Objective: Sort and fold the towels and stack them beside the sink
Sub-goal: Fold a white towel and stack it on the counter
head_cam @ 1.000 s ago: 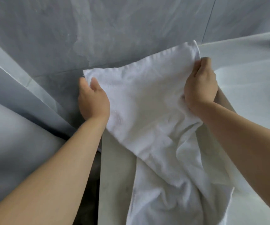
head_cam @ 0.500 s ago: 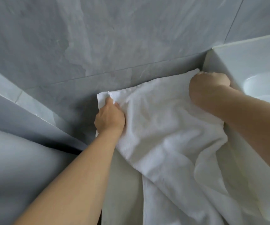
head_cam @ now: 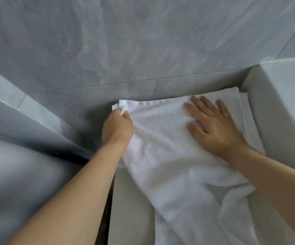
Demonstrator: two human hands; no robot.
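Two hands (head_cam: 212, 124) on one towel (head_cam: 166, 156)

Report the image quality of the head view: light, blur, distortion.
Head view: soft, even light, no hard glare; faint shadow beneath the left hand and right hand; white towel nearly blown out, its weave faint; grey wall slightly smeared; wide-angle bending at the edges.

Fluffy terry towel (head_cam: 169, 156), glossy tiles (head_cam: 125, 41)
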